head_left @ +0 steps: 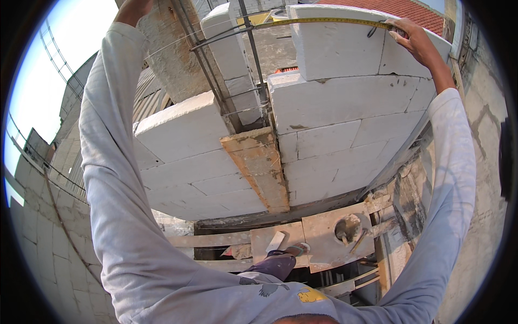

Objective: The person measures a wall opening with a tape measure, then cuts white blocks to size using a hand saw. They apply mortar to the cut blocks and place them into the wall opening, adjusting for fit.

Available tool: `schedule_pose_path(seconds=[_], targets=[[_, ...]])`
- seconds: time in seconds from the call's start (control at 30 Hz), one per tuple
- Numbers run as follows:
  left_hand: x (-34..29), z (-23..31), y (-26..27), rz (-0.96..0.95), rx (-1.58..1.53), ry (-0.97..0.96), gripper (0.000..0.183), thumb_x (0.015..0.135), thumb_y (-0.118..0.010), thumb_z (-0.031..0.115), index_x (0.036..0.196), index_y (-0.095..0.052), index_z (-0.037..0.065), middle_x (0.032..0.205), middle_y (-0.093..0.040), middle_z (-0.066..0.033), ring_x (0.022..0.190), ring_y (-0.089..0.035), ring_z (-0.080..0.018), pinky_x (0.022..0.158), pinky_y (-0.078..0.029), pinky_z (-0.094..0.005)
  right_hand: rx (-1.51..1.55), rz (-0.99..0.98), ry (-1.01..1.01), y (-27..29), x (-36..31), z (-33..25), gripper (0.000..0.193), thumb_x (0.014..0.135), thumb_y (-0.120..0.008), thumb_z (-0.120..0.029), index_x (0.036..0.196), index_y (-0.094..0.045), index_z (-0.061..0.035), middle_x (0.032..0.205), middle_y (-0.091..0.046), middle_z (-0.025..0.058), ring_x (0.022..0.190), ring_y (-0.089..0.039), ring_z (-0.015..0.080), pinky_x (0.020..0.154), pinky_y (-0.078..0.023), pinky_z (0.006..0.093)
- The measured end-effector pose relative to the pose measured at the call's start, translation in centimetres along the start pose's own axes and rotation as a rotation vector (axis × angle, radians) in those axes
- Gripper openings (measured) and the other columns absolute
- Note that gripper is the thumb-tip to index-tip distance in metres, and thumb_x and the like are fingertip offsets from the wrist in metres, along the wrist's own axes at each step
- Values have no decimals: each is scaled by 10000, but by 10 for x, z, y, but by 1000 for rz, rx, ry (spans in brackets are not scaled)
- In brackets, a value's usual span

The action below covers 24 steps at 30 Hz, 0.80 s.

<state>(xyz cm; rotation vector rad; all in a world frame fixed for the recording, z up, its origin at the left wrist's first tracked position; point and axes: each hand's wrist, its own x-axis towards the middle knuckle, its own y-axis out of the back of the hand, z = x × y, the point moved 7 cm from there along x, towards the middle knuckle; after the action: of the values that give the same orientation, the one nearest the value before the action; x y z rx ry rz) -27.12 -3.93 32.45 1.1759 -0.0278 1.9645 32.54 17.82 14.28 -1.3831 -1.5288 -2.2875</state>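
Up at the right, my right hand (413, 39) is closed around the end of a tape measure at the top of a white block wall (340, 102). Its yellow tape (324, 21) stretches leftward along the upper blocks toward upright steel bars (251, 48); a black loop hangs beside the hand. My left hand (135, 11) is raised at the upper left, next to a rough concrete-stained board (175, 48). The picture's top edge cuts off its fingers, so what it holds does not show.
A stained wooden board (259, 162) covers the gap between the block walls. Below, my sandalled foot (298, 249) stands on scaffold planks, near a small white block (275, 241) and a bucket of mortar (348, 228). Gaps open between the planks. A grey wall (480, 178) rises at the right.
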Motion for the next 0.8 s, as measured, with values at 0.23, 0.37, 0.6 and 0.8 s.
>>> schedule_pose_path(seconds=[0.23, 0.37, 0.6, 0.8], targets=[[1, 0, 5, 6, 11, -1, 445, 1065, -596, 380, 1396, -650, 87, 1349, -689, -55, 1243, -597, -156, 1129, -394, -358, 3, -18, -50, -10, 3, 6, 428, 1034, -658, -286, 1408, -637, -79, 1170, -670, 110, 948, -594, 247, 890, -519, 361], [7, -2, 1, -3, 9, -3, 448, 1066, -594, 385, 1398, -650, 89, 1352, -688, -52, 1245, -596, -154, 1132, -391, -358, -25, 2, -33, -14, 2, 16, 429, 1035, -657, -293, 1411, -636, -87, 1195, -677, 109, 948, -602, 252, 878, -528, 373], [24, -11, 10, -24, 35, 0, 452, 1069, -591, 393, 1403, -649, 93, 1357, -687, -47, 1248, -593, -151, 1138, -386, -357, 57, -6, -110, 5, -7, -32, 361, 982, -668, -261, 1298, -689, -88, 1194, -738, 187, 1056, -705, 371, 914, -538, 459], [36, -15, 27, -85, 45, 7, 536, 1045, -553, 498, 1447, -617, 149, 1510, -570, -55, 1484, -377, -232, 1270, -89, -518, 33, 85, -2, -2, -4, -18, 382, 958, -687, -257, 1299, -683, -87, 1222, -709, 219, 1079, -670, 429, 944, -534, 476]])
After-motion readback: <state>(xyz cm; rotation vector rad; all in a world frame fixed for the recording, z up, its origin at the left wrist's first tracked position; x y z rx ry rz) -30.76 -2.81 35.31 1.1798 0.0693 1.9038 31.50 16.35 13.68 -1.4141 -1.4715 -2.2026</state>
